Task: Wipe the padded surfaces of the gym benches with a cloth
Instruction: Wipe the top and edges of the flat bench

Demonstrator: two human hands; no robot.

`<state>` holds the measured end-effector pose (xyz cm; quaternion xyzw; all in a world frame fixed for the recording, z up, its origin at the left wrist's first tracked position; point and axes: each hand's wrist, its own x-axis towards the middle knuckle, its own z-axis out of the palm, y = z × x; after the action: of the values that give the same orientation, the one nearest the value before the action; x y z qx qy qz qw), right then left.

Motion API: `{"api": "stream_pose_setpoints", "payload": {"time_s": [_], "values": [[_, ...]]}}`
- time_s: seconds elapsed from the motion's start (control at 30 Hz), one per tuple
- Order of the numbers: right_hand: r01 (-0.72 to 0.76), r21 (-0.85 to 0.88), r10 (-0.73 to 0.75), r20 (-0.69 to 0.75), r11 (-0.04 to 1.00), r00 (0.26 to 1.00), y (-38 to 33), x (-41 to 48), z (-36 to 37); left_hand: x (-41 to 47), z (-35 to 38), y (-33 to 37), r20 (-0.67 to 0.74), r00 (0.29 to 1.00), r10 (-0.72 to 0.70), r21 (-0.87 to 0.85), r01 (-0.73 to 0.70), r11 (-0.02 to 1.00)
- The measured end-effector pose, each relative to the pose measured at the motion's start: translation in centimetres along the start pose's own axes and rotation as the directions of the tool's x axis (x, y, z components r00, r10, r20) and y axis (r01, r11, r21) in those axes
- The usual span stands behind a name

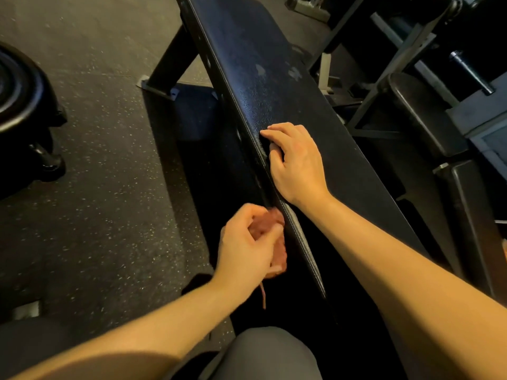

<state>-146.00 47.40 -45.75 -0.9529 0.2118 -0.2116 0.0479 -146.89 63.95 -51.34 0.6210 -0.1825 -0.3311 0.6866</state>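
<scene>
A long black padded bench (277, 86) runs from the top centre down toward me, its pad worn with pale scuffs further up. My right hand (295, 163) rests on the pad's left edge, its fingers lying over the seam. My left hand (248, 246) grips a bunched reddish cloth (277, 242) against the bench's left side panel, just below the pad's edge. A thin strand of the cloth hangs down beneath that hand.
Speckled rubber floor (109, 160) lies left of the bench. Black weight plates (19, 86) stand at the far left. A second black pad (422, 113) and metal rack frames (397, 64) crowd the right side. My knee (271, 355) shows at the bottom.
</scene>
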Motion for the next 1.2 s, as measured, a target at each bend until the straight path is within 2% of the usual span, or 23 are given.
{"api": "stream_pose_setpoints", "payload": {"time_s": [0.07,0.13,0.2,0.27,0.3,0.43,0.5,0.57,0.6,0.67,0.7,0.8,0.9,0.93,1.0,1.1,1.2], "values": [[0.004,0.0,-0.004,-0.005,1.0,1.0,0.1,0.1,0.1,3.4,-0.4,1.6,-0.151,0.988,-0.038,-0.095,0.024,0.995],[-0.002,0.004,0.002,0.008,1.0,1.0,0.0,0.1,0.2,3.5,-0.2,2.1,-0.2,0.979,-0.034,-0.131,0.008,0.991],[-0.024,0.005,0.024,-0.012,1.0,1.0,0.1,0.1,0.2,0.0,0.4,1.4,-0.057,0.997,-0.05,-0.176,0.039,0.984],[-0.049,0.003,0.049,-0.011,0.999,0.999,0.1,0.3,0.3,-3.7,0.5,0.4,0.07,0.996,-0.049,-0.039,0.052,0.998],[-0.06,-0.002,0.06,-0.007,0.998,0.998,0.0,0.2,0.3,-4.0,0.5,0.0,0.078,0.996,-0.039,0.013,0.038,0.999],[-0.078,-0.014,0.078,-0.012,0.997,0.997,0.0,0.2,0.1,2.5,-0.1,1.6,-0.141,0.989,-0.043,-0.072,0.033,0.997],[-0.085,-0.023,0.085,0.014,0.996,0.996,-0.1,0.1,0.0,4.0,-0.3,1.7,-0.192,0.98,-0.058,-0.147,0.03,0.989],[-0.076,-0.019,0.077,0.066,0.997,0.995,-0.3,0.1,-0.6,0.7,0.6,0.3,-0.104,0.986,-0.13,-0.2,0.107,0.974],[-0.073,-0.009,0.073,0.101,0.997,0.992,-0.3,0.0,-1.1,-2.1,1.0,-0.5,-0.024,0.99,-0.138,-0.164,0.132,0.978],[-0.061,-0.005,0.061,0.169,0.998,0.984,-0.2,-1.1,-2.4,-6.3,1.2,-0.4,0.082,0.993,-0.088,-0.027,0.09,0.996],[-0.055,-0.018,0.057,0.171,0.998,0.984,0.1,-2.1,-2.9,-6.0,1.2,-0.2,0.059,0.996,-0.063,-0.035,0.065,0.997],[-0.098,-0.008,0.098,0.104,0.995,0.99,0.5,-5.3,-3.4,1.5,0.5,2.1,-0.132,0.99,-0.049,-0.182,0.024,0.983],[-0.132,-0.025,0.133,0.061,0.991,0.989,0.5,-5.8,-2.7,6.9,-0.5,3.7,-0.256,0.966,0.039,-0.152,-0.08,0.985],[-0.133,-0.034,0.135,0.049,0.991,0.99,0.3,-5.6,-2.6,6.5,-0.3,3.2,-0.278,0.96,0.024,-0.165,-0.072,0.984],[-0.131,-0.028,0.132,0.031,0.991,0.991,0.0,-5.6,-2.6,2.5,0.8,1.3,-0.211,0.975,-0.065,-0.234,0.014,0.972],[-0.141,-0.042,0.143,0.038,0.989,0.989,-0.1,-5.7,-2.7,-3.5,1.7,0.0,-0.06,0.994,-0.091,-0.138,0.082,0.987],[-0.143,-0.039,0.144,0.023,0.989,0.989,-0.2,-5.9,-2.6,2.5,0.8,1.9,-0.214,0.976,-0.035,-0.168,-0.001,0.986]]}}
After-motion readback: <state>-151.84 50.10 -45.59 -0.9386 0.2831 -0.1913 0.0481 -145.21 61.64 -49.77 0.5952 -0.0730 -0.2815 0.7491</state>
